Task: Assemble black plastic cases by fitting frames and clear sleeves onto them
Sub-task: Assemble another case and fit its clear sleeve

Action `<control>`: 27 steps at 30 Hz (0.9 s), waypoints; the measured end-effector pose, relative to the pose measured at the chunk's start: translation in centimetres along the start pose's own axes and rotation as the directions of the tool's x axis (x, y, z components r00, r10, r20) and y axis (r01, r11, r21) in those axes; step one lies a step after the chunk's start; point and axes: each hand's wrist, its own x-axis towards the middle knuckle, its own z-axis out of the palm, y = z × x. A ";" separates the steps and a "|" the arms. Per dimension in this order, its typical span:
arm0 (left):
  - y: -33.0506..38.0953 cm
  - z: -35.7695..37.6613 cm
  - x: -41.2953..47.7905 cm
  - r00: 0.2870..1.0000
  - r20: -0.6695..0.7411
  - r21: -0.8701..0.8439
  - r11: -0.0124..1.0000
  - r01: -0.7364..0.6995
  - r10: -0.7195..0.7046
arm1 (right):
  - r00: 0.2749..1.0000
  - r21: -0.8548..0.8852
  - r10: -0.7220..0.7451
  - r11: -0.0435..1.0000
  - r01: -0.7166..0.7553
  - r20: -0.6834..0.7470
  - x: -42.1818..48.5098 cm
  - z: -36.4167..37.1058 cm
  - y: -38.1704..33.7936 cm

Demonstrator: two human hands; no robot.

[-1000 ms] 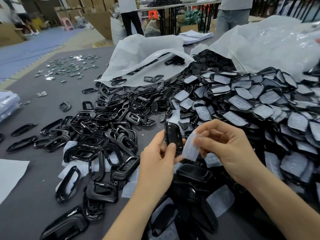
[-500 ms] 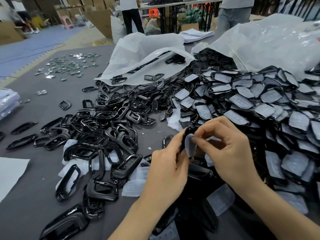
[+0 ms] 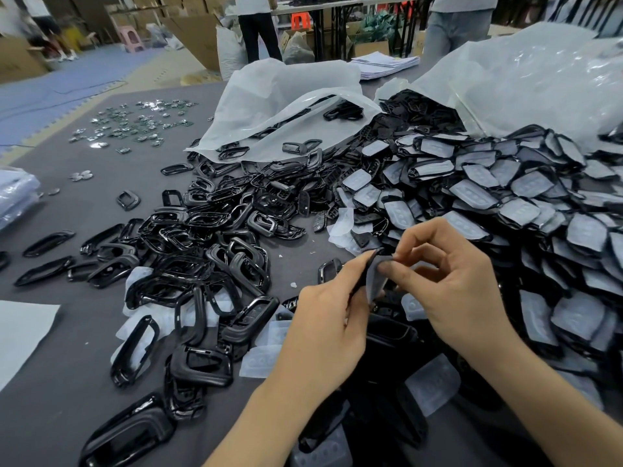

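Case (image 3: 364, 273) sits edge-on between both hands, above the grey table (image 3: 84, 332) — left hand (image 3: 328, 328) grips it, fingers curled along its edge. Right hand (image 3: 462, 291) pinches a clear sleeve (image 3: 377, 281) between thumb and forefinger, sleeve touching the case. Loose frames (image 3: 202, 237) lie heaped to the left, sleeved cases (image 3: 505, 197) piled high on the right — white bags (image 3: 286, 92) behind both heaps.
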 end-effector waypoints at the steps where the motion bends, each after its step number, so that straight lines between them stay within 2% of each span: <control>1: 0.0 0.0 0.0 1.000 0.005 -0.013 1.000 0.005 -0.005 | 1.000 0.000 -0.002 1.000 0.002 0.001 0.0 0.0 0.0; 8: 0.2 0.0 0.0 1.000 0.011 -0.070 0.998 0.000 0.001 | 0.998 0.027 0.049 0.998 -0.049 0.027 0.1 0.0 -0.4; 14: -0.1 -0.2 0.1 0.999 0.047 -0.133 0.991 -0.006 0.013 | 0.964 0.191 0.231 0.948 -0.254 0.133 0.7 -0.3 -0.1; 20: -0.3 -0.3 0.2 0.983 0.178 -0.232 0.969 0.085 -0.044 | 0.946 0.143 0.257 0.947 -0.287 0.195 0.8 -0.7 -0.4; 27: -0.5 -0.1 0.1 0.977 0.212 -0.286 0.953 0.100 -0.039 | 0.925 0.134 0.293 0.934 -0.331 0.242 0.9 -1.0 -0.4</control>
